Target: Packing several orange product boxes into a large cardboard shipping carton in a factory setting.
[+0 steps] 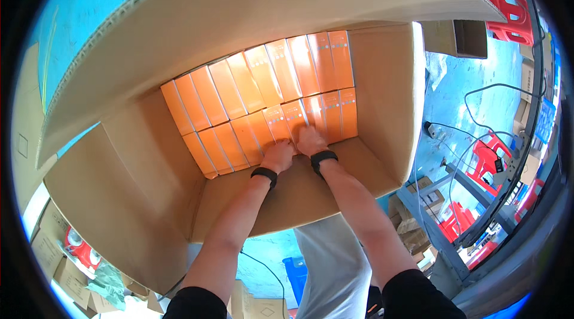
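Note:
A large open cardboard carton (382,104) stands before me. Inside it, slim orange boxes (222,89) stand upright, packed side by side in two rows. My left hand (280,156) is closed, its curled fingers against the near edge of an orange box (295,117) in the near row. Beside it, slightly farther in, my right hand (311,141) is also closed, fingers pressed together at the same box's near end. The hands are close together, and their fingertips are partly hidden. A black band circles each wrist.
The carton's far flap (251,5) rises behind the rows, and its left flap (113,199) folds outward. At right are red plastic stools (508,17), a grey metal frame (433,223) and loose black cables (472,110). More cardboard boxes (260,308) lie on the blue floor.

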Action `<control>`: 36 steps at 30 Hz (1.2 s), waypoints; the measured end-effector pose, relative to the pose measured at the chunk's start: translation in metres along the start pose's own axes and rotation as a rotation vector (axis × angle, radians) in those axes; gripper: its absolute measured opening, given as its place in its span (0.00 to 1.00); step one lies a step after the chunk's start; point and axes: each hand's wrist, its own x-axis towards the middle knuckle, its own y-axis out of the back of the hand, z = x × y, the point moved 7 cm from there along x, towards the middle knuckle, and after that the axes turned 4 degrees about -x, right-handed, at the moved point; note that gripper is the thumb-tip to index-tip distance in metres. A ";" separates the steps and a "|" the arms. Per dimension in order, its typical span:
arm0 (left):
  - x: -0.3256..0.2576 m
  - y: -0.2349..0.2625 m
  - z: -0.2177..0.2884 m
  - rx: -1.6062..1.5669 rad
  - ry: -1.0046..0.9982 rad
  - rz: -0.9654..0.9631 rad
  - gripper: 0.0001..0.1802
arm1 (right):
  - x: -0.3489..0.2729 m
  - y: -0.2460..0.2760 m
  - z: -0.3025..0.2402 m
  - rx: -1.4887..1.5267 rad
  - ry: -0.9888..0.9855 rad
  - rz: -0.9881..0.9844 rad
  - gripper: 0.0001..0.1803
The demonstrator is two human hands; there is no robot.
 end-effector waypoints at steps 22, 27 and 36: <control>-0.072 0.028 -0.068 0.034 0.297 -0.284 0.16 | 0.003 -0.008 -0.101 -0.611 0.731 0.561 0.35; -0.142 0.099 0.102 -0.233 0.299 -0.207 0.18 | -0.084 -0.022 -0.057 -0.009 -0.120 0.511 0.19; -0.371 0.242 0.101 -0.628 0.029 -0.403 0.09 | -0.463 -0.030 -0.121 0.714 0.187 0.931 0.13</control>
